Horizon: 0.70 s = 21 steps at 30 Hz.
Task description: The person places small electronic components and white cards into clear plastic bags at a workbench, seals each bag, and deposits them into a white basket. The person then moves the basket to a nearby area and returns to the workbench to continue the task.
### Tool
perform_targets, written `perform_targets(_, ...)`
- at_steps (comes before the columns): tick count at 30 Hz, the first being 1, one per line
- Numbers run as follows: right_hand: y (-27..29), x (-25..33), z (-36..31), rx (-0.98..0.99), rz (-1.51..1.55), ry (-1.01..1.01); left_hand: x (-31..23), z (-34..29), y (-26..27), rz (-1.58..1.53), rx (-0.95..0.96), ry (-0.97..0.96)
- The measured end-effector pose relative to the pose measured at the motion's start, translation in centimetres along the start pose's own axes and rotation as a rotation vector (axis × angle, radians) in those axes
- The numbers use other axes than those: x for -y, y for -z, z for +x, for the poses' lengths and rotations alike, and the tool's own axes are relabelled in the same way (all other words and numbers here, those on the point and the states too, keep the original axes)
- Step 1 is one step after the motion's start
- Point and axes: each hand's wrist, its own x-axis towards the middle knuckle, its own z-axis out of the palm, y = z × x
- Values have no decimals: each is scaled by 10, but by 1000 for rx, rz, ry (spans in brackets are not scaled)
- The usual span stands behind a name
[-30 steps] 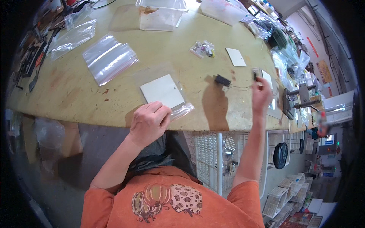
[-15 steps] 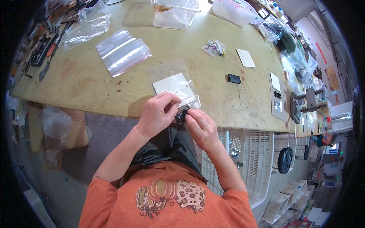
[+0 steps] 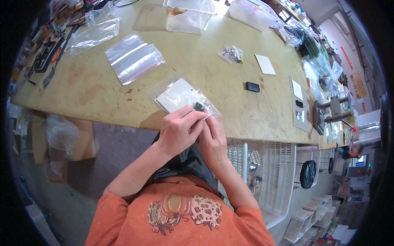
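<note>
My left hand (image 3: 177,130) and my right hand (image 3: 212,139) meet at the near edge of the wooden workbench (image 3: 90,88). Together they pinch the open end of a clear plastic bag (image 3: 180,96) that lies flat on the bench. Inside the bag is a white square card (image 3: 177,95), and a small black part (image 3: 199,107) sits at the bag's mouth right by my fingertips. Whether the black part is inside the bag or just on it I cannot tell.
A small black device (image 3: 252,86) with a thin wire lies to the right. Further off are white cards (image 3: 265,64), a stack of clear bags (image 3: 133,57), a small bag of parts (image 3: 230,53), clear plastic tubs (image 3: 188,15) and tools (image 3: 45,61) at far left. White crates (image 3: 266,180) stand below the bench.
My right hand came back from the far right of the bench to the bag and joined the left. The small black part is now at the bag's mouth.
</note>
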Motion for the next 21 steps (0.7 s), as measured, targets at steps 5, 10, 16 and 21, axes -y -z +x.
perform_targets(5, 15, -4, -19, 111, 28, 158, 2, -6, 5, 77, 14, 9)
perform_targets(10, 5, -5, 10, 251, 87, 31, -15, -6, -1, 11, 21, -107)
perform_targets(16, 25, 2, 3, 169, 98, 233, 9, 1, 5, 69, -21, -13)
perform_targets(21, 41, -60, 59, -82, 65, 150, 19, 5, 7, 247, 209, -45)
